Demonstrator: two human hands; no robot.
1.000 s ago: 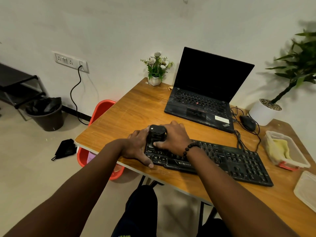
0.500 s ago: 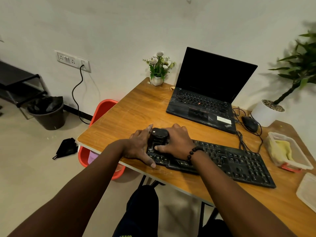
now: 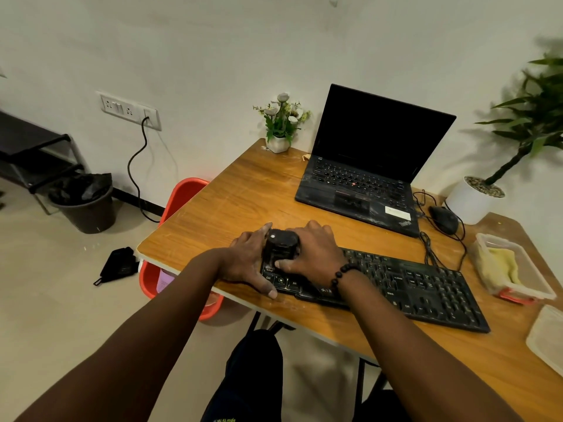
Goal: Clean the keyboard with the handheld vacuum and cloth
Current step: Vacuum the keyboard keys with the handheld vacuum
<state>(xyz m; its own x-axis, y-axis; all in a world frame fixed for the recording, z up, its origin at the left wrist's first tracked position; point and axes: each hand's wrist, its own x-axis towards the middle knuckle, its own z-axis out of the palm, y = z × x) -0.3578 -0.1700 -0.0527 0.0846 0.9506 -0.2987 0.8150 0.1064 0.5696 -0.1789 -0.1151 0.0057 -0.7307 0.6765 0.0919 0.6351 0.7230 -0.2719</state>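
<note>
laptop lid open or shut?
Open. The laptop lid stands upright, showing its dark screen and its keys.

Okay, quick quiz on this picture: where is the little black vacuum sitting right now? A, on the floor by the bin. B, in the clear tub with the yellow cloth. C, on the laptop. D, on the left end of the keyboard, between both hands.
D: the vacuum stands on the left end of the keyboard, with the left hand and right hand on either side of it.
</note>
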